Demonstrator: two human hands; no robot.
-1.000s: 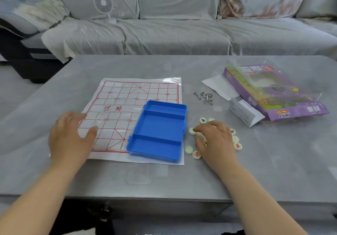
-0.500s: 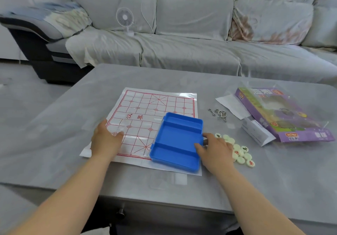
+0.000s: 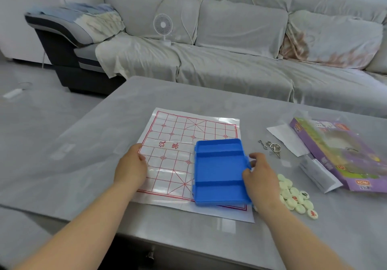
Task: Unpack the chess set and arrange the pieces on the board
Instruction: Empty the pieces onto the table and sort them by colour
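A paper Chinese chess board (image 3: 173, 144) with red grid lines lies flat on the grey table (image 3: 83, 156). An open, empty blue plastic case (image 3: 219, 171) sits on the board's right half. My right hand (image 3: 258, 175) grips the case's right edge, fingers curled around it. My left hand (image 3: 132, 166) presses flat on the board's left edge. A pile of several round cream chess pieces (image 3: 295, 196) with red and black characters lies on the table just right of my right hand.
A purple cardboard package (image 3: 339, 156) lies at the right with a white insert (image 3: 318, 173) and a paper sheet (image 3: 282, 135). Small metal ring puzzles (image 3: 271, 147) sit between board and package. A covered grey sofa with a small white fan (image 3: 163, 26) stands behind the table.
My right hand left the pile of pieces and took hold of the blue case's right edge. My left hand stayed on the board's left side. The view shifted toward the left.
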